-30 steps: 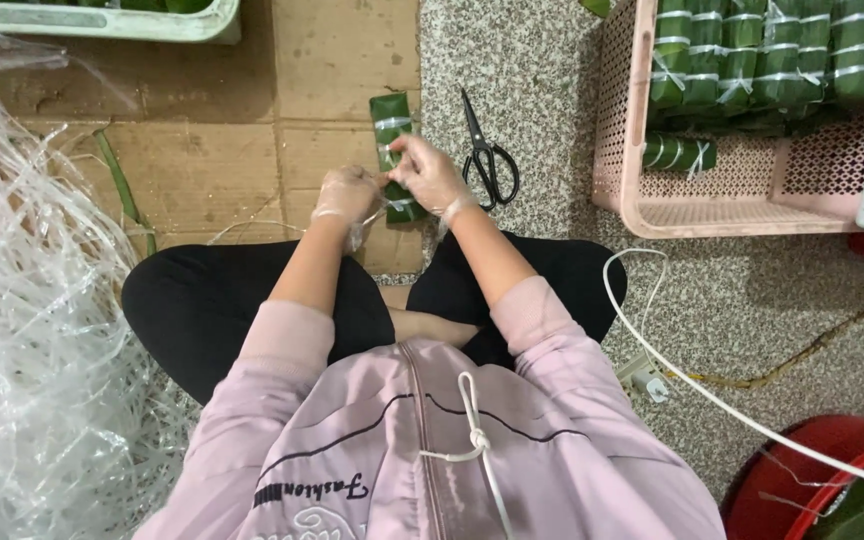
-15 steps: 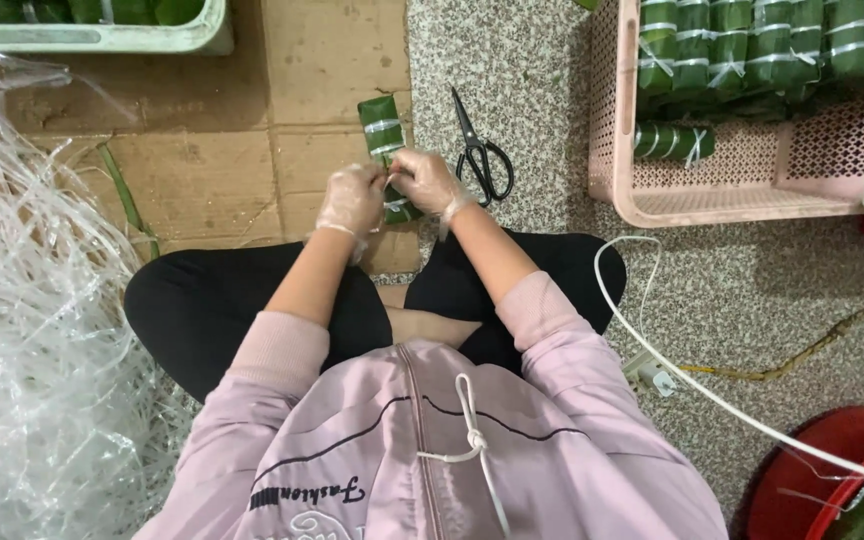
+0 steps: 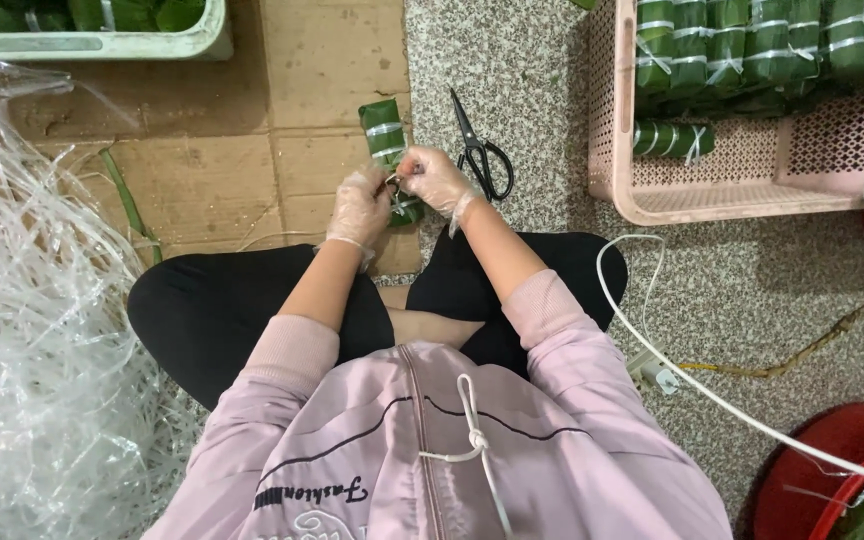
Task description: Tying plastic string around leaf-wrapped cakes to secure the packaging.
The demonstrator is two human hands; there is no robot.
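A green leaf-wrapped roll (image 3: pixel 385 137) lies on flattened cardboard (image 3: pixel 202 180) in front of my knees, with pale string bands around it. My left hand (image 3: pixel 360 206), in a clear glove, grips the near end of the roll. My right hand (image 3: pixel 435 180), also gloved, pinches the string at that same end, fingertips meeting my left hand's. Black scissors (image 3: pixel 482 155) lie shut on the speckled floor just right of my right hand.
A pink plastic crate (image 3: pixel 732 195) at upper right holds several tied green rolls (image 3: pixel 752 50). A heap of clear plastic string (image 3: pixel 32 330) fills the left. A green tray (image 3: pixel 102 40) sits top left. A white cable (image 3: pixel 712 395) and red basin (image 3: pixel 832 480) are at right.
Both hands have stayed on the roll's near end, working the string; the view has shifted slightly so the roll and hands sit a bit lower.
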